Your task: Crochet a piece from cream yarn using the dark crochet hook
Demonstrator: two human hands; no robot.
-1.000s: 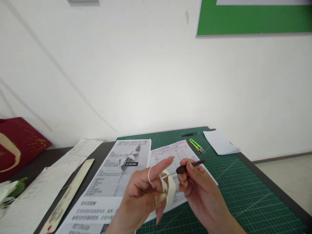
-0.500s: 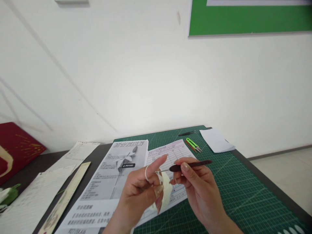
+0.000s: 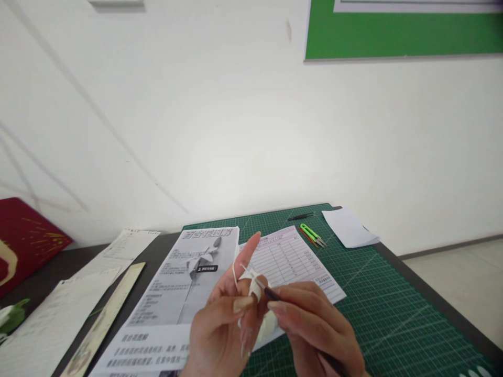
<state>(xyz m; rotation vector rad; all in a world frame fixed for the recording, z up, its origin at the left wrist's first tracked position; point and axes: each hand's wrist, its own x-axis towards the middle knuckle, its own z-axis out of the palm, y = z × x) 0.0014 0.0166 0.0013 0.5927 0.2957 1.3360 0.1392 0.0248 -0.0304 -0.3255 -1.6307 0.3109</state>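
Observation:
My left hand (image 3: 223,319) pinches a pale cream crocheted piece (image 3: 255,287) between thumb and fingers, its index finger raised with white yarn looped round it. More of the cream piece hangs below those fingers. My right hand (image 3: 322,324) grips a crochet hook (image 3: 271,294) with a dark brown handle. The metal tip points up and left and lies at the top edge of the crocheted piece, by the yarn. Both hands are over the printed sheets, close together.
A printed sheet with a flower picture (image 3: 157,309) and a table sheet (image 3: 291,259) lie on the green cutting mat (image 3: 393,314). Behind are green snips (image 3: 312,234), black tweezers (image 3: 302,215) and white paper (image 3: 349,228). At left are a ruler (image 3: 106,319), handwritten sheets (image 3: 66,309) and a red object (image 3: 27,243).
My right hand has moved down, and the hook now slants up-left instead of lying nearly level. My left hand has turned, with its index finger more upright, bringing the crocheted edge into view.

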